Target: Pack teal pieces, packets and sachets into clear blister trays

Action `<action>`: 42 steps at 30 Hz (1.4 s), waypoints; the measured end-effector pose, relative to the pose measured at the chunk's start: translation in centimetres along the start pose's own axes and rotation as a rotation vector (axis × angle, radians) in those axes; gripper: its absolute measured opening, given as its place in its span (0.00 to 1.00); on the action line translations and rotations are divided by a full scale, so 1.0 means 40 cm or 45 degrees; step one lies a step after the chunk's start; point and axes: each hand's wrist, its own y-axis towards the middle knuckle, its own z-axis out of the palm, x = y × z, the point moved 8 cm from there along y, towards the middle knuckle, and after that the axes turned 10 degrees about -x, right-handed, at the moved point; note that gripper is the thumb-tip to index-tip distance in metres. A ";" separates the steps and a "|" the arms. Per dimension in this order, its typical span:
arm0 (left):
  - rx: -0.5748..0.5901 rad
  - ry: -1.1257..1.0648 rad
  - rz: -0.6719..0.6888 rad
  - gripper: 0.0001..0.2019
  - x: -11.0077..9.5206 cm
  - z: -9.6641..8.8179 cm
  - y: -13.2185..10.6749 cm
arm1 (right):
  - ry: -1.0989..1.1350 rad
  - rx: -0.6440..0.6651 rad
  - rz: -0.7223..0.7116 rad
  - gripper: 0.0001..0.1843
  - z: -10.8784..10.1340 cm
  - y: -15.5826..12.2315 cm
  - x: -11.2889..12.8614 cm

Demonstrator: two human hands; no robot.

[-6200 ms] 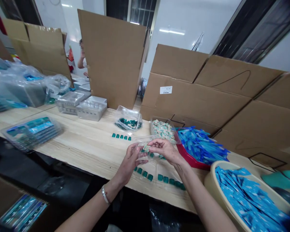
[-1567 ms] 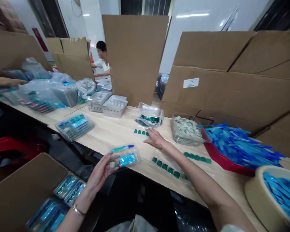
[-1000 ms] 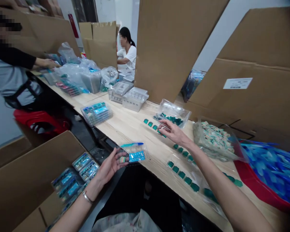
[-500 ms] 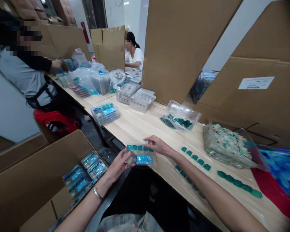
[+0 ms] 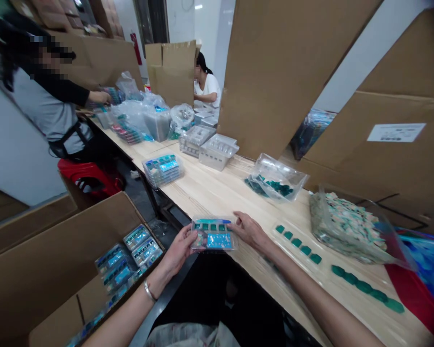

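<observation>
A clear plastic case [image 5: 214,245] is held at its left end by my left hand [image 5: 181,246], with the thumb on top. In the case are a row of dark green pieces [image 5: 212,227] and a blue patterned card [image 5: 219,241]. A slim blue and teal pen-like stick [image 5: 213,220] lies along the far side, above the green pieces. My right hand [image 5: 251,230] is at the case's right end, fingers apart, its fingertips by the end of the stick; whether they touch it I cannot tell.
Clear trays with green pieces [image 5: 299,245] lie on the right of the table. Behind are a bag of green pieces [image 5: 277,185] and a tub of pale pieces [image 5: 350,221]. Stacked cases [image 5: 163,169] stand ahead; a carton [image 5: 104,217] with packed cases is at left. Two people sit further off.
The blue and teal stick now shows along the far side of the case, where it did not show before. My right hand has moved back off the green pieces to the case's right end.
</observation>
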 end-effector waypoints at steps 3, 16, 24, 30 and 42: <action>0.012 -0.025 0.048 0.20 -0.039 0.013 -0.016 | 0.351 0.112 0.210 0.24 0.007 -0.008 0.019; -0.092 0.393 0.431 0.15 -0.463 -0.062 0.051 | 0.915 0.010 -0.024 0.23 0.054 0.373 0.330; -0.028 0.321 0.359 0.16 -0.426 -0.109 0.068 | 0.828 0.038 -0.067 0.23 0.096 0.370 0.305; -0.018 0.205 0.159 0.16 -0.263 -0.119 0.118 | 0.431 0.025 -0.068 0.18 0.135 0.348 0.201; -0.082 0.017 0.096 0.18 -0.141 -0.126 0.148 | 0.175 -0.206 -0.088 0.14 0.129 0.306 0.108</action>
